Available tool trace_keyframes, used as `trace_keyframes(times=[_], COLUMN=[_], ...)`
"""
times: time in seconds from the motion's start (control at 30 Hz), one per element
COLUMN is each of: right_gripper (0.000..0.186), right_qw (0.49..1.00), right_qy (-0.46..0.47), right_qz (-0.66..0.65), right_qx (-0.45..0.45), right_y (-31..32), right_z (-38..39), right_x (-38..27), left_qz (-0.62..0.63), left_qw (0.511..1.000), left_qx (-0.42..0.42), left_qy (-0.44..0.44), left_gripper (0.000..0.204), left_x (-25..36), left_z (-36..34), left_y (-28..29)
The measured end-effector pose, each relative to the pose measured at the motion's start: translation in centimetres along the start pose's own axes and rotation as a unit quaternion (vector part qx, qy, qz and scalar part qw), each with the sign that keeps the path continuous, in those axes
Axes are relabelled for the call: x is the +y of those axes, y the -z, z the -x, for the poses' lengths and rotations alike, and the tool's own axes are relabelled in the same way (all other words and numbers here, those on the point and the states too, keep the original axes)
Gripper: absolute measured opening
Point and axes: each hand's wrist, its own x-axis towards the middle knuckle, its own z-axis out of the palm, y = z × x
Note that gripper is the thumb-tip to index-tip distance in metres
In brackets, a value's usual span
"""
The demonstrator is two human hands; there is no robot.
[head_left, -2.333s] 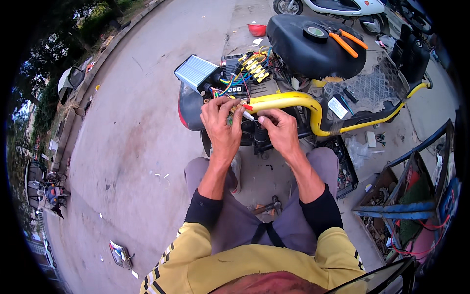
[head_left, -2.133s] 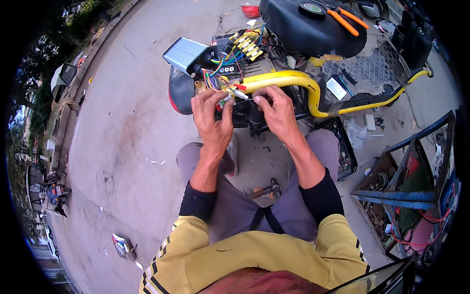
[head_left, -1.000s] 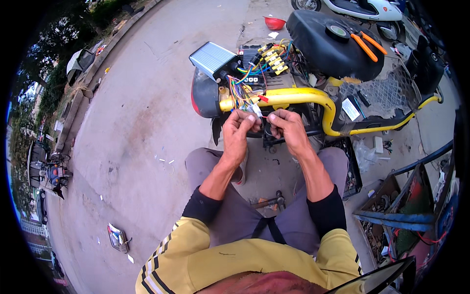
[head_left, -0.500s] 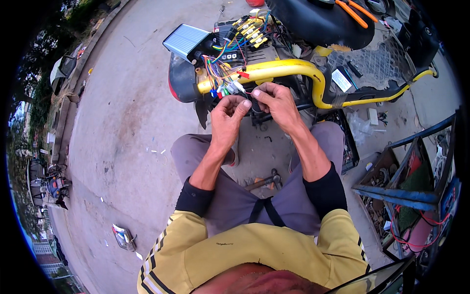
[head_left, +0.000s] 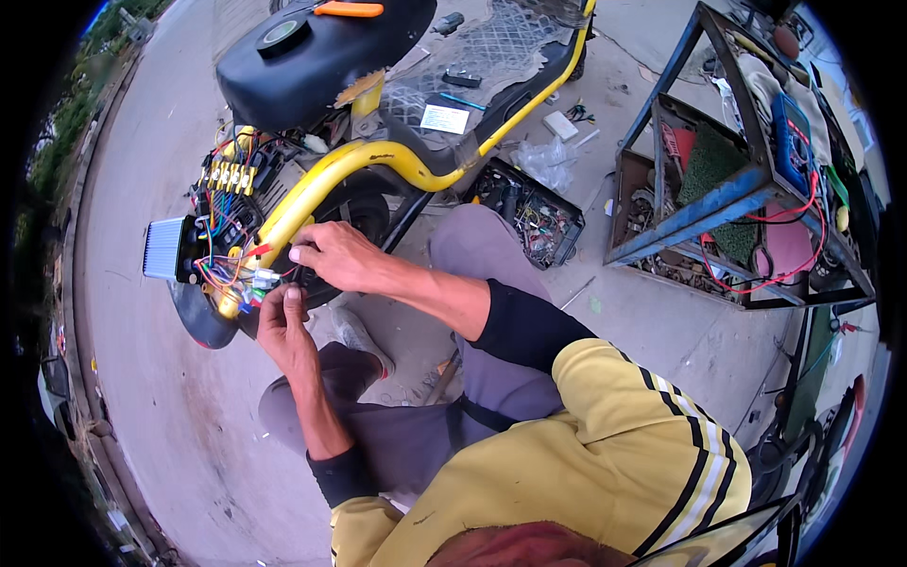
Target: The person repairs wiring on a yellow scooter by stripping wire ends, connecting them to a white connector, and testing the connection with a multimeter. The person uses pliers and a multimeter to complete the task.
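Note:
My left hand is closed in a pinch at the loose connectors beside the scooter's frame, on a thin wire as far as I can see. My right hand, just above it to the right, pinches near the same wire, its fingertips partly hidden. White, green and blue connectors hang from coloured wires at the yellow frame tube. A silver finned controller lies left of them, with a yellow terminal block above. The black seat carries a tape roll and orange-handled pliers.
A parts tray and plastic bag lie on the ground to the right. A metal cart holds scrap, red leads and a blue meter. My legs are below my arms. A curb runs along the left.
My view has swung to the right, shifting the scooter leftward and showing more of the cart. My hands remain pinched at the connectors, the right one slightly above the left.

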Motion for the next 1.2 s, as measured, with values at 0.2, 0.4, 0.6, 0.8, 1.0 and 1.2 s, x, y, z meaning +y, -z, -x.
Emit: trace_keyframes(times=[0.2, 0.4, 0.6, 0.8, 1.0, 1.2], right_gripper=[0.025, 0.018, 0.038, 0.060, 0.053, 0.039], right_qw=[0.994, 0.981, 0.982, 0.893, 0.923, 0.994], right_qy=[0.036, 0.126, 0.012, -0.111, -0.099, 0.056], right_qz=[0.099, 0.081, -0.181, -0.436, -0.372, -0.055], right_qx=[0.038, 0.123, 0.059, -0.031, -0.010, 0.077], right_y=[1.3, 3.6, 5.5, 1.9, 5.3, 13.3], right_z=[1.3, 3.7, 10.8, 19.7, 23.1, 27.9], right_x=[-1.8, -2.0, -1.7, -2.0, -2.1, -9.8], left_qz=[-0.044, -0.126, -0.275, -0.267, -0.155, -0.122], left_qw=[0.999, 0.987, 0.870, 0.828, 0.869, 0.902], left_qx=[-0.020, -0.091, -0.105, -0.192, -0.225, -0.215], left_qy=[0.020, -0.030, -0.395, -0.455, -0.412, -0.354], left_gripper=[0.021, 0.019, 0.046, 0.064, 0.077, 0.026], left_x=[0.5, 0.6, 3.5, 4.7, 5.0, 4.1], left_z=[0.6, 4.2, 6.9, 7.4, 6.9, 5.7], left_y=[0.2, -1.7, -4.3, -7.3, -9.4, -10.5])
